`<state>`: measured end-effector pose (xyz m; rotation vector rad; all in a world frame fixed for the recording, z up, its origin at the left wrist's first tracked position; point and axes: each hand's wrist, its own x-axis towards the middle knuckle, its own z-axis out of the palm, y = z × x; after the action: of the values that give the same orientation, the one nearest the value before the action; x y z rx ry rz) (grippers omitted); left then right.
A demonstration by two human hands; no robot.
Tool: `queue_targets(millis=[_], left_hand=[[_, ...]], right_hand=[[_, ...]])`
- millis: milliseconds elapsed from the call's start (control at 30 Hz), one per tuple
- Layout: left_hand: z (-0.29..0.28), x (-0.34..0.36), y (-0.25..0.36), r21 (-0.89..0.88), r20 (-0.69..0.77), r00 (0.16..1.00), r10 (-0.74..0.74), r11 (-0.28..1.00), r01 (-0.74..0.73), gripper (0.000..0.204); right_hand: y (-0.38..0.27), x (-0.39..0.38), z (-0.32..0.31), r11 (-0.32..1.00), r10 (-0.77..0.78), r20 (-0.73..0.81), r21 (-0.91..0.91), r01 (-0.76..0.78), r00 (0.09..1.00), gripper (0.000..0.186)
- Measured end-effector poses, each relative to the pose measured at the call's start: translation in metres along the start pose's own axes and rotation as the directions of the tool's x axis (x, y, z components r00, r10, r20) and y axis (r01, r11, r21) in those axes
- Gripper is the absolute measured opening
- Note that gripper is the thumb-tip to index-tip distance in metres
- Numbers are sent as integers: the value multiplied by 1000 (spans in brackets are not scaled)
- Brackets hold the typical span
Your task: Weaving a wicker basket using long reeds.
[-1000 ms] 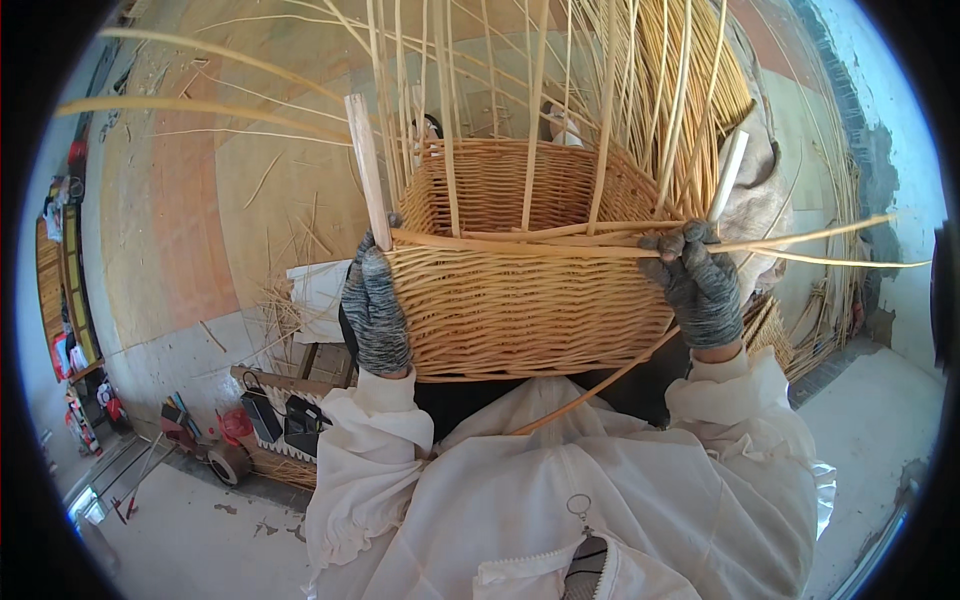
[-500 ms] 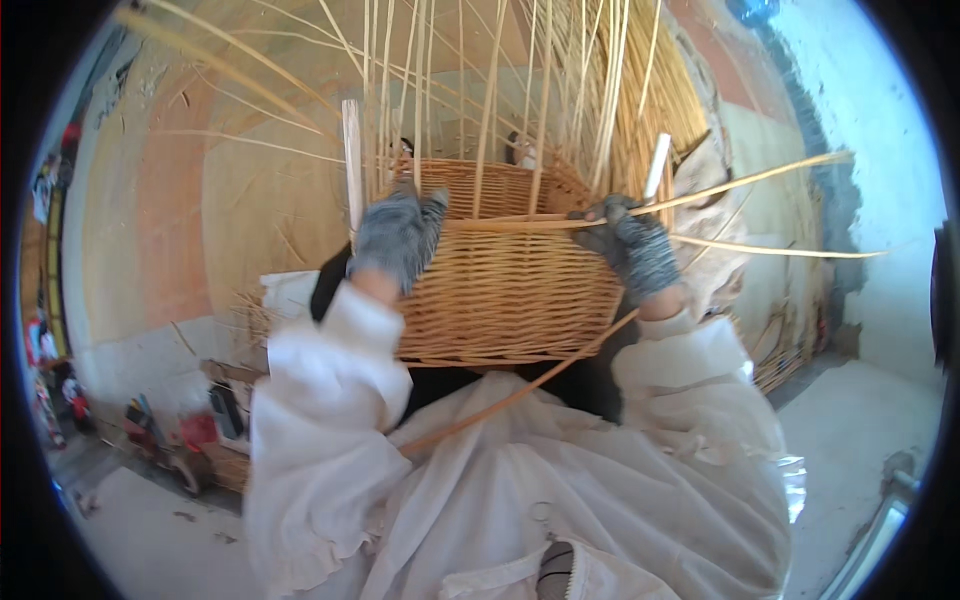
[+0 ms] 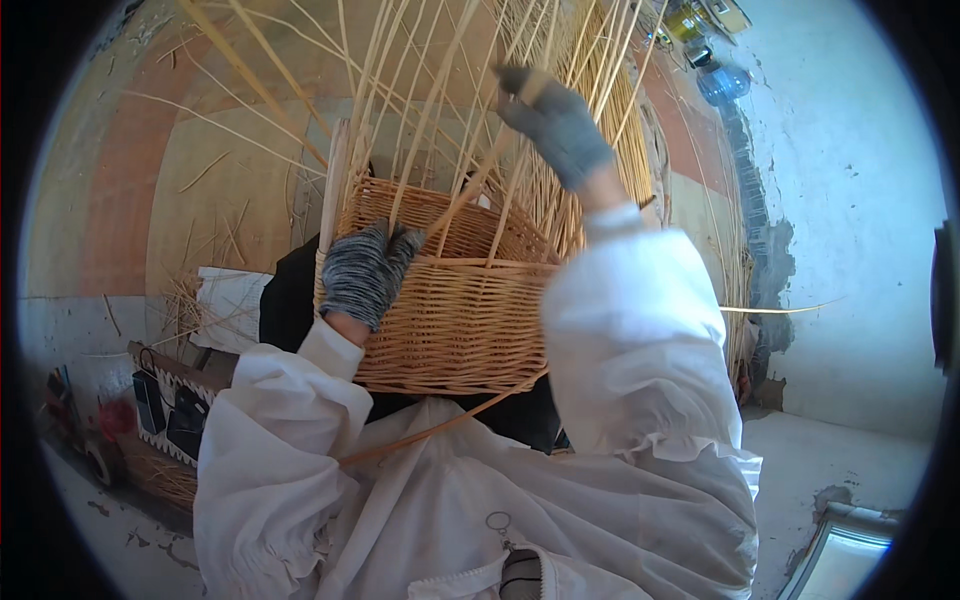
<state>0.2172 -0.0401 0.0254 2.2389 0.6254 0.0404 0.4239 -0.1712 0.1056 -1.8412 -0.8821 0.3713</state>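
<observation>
A half-woven rectangular wicker basket sits in front of my lap, with tall upright stakes rising from its rim. My left hand, in a grey marled knit glove, is closed over the front rim near the left corner. Raised above the basket, my right hand is gloved too and closed around a wicker rod. That rod slants from the right fingers down to the rim beside the left hand. Another loose rod curves across my white smock below the basket.
A bundle of long willow rods stands beyond the basket at right. A pale wooden slat rises at the left corner. Crates with dark items are on the floor at left. A blue water bottle lies near the right wall.
My right hand has lifted from the rim, up and to the left, pulling the rod upward. My left hand stays at the rim. The view has shifted, and the basket looks tilted.
</observation>
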Motion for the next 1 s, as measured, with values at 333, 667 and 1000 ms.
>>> queue_targets(millis=[333, 667, 1000], left_hand=[[-7, 13, -10, -34, 41, 999, -23, 999, 24, 45], [-17, 28, -4, 132, 171, 977, -130, 985, 108, 55], [-9, 7, 34, 260, 132, 988, -86, 964, 49, 79]], right_hand=[[37, 74, 55, 574, 266, -327, 809, 124, 907, 34], [47, -96, -15, 335, -45, -457, 831, 444, 888, 12], [-14, -216, 51, 636, 207, -760, 583, 506, 616, 4]])
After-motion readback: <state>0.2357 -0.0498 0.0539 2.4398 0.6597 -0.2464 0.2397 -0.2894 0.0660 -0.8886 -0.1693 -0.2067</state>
